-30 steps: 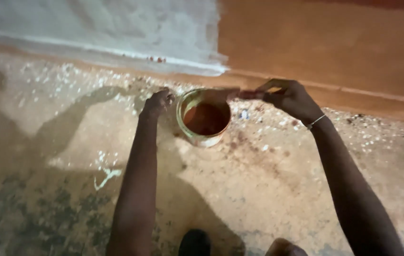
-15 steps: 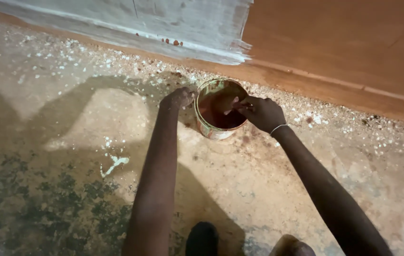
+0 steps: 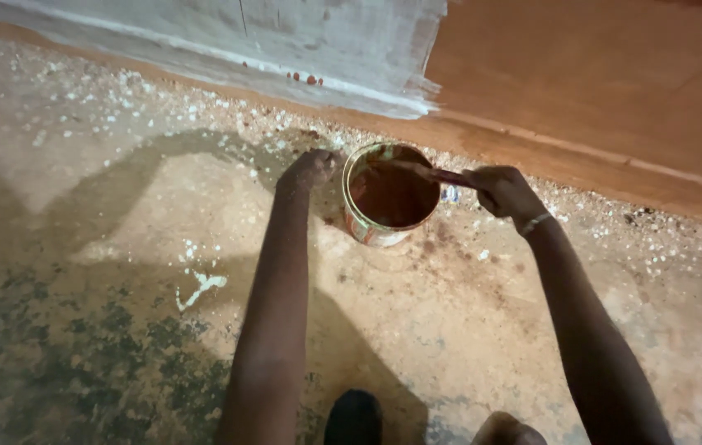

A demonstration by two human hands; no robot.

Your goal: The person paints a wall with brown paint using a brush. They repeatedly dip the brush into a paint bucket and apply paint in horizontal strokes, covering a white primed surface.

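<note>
A round metal paint can [image 3: 367,227] stands on the floor near the wall, holding reddish-brown paint [image 3: 392,196]. My left hand [image 3: 309,169] rests against the can's left side, fingers curled on its rim. My right hand [image 3: 503,189] is at the can's right edge, closed on a paint-covered brush handle [image 3: 443,175] that reaches over the rim into the can. The brush's end is hard to tell apart from the paint. A thin bracelet sits on my right wrist.
The wall ahead is whitish-grey on the left [image 3: 285,41] and painted brown on the right [image 3: 598,82], with a brown skirting band. The concrete floor [image 3: 120,247] is speckled with white chips and a white paint smear [image 3: 198,288]. My dark shoe [image 3: 353,416] is at the bottom.
My right hand has drawn back from over the can's opening to its right rim, still gripping the brush. The left hand stays on the can. The camera view shifted slightly.
</note>
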